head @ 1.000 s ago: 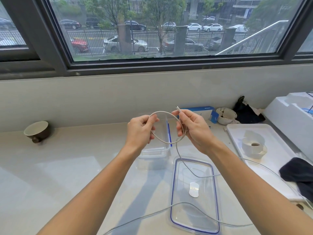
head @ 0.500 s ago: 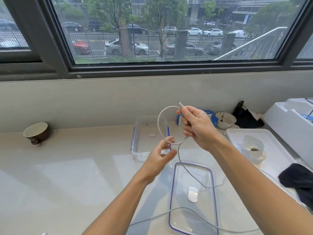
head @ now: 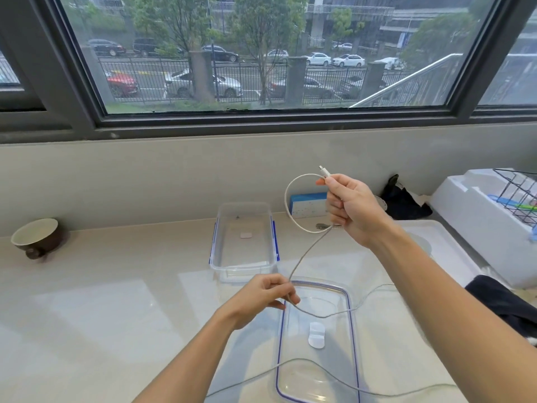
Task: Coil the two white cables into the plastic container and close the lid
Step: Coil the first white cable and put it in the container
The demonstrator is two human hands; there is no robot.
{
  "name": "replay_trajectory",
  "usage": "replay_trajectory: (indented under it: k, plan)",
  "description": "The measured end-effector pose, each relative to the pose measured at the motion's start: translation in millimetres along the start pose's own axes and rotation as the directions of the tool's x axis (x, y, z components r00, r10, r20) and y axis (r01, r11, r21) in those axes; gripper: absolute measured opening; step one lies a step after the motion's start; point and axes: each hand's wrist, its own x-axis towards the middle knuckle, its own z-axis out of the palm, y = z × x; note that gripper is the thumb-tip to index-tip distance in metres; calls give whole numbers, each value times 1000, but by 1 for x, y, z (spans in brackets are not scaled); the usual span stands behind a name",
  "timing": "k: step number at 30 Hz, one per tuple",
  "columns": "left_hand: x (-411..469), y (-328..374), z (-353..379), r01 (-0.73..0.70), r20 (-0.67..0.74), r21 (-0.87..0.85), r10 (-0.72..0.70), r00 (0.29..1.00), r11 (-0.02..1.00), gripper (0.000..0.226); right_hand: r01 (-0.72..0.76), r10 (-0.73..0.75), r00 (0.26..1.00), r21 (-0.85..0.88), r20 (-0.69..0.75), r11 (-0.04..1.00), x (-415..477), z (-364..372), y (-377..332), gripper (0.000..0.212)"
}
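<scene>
White cable (head: 290, 212) is being looped in the air above the open plastic container (head: 243, 258).

The right hand (head: 350, 210) is pinching one loop and the plug end. The left hand (head: 261, 298) is gripping the cable lower down, over the lid (head: 353, 338) lying just in front of the container.

Soft window daylight; edges seemingly bowed
</scene>
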Motion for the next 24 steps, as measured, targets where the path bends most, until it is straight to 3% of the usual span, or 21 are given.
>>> replay_trajectory:
  k: [3,6,9,14,18,24]
  plan:
    - [-7,10,-16,-37,-50,-68,33,998,997,19,4,-6,999,-45,-38,999,2,-10,4,21]
    - [-12,26,-29,-67,-177,-290,15,984,955,16,-5,2,998,-53,-55,999,4,-14,9,22]
    - [-13,48,-36,-73,-250,-534,-75,965,842,17,-9,7,999,-51,-40,999,4,-12,16,25]
    - [-13,85,-34,-78,-200,-801,-142,970,593,18,-21,21,1000,-39,17,999,3,-3,24,29]
    - [-9,106,-22,-133,-219,-857,-119,968,497,13,-23,29,992,-47,120,999,0,4,29,29]
    - [5,120,-9,-190,-304,-834,-144,942,518,11,-66,81,952,-61,294,996,-7,9,33,24]
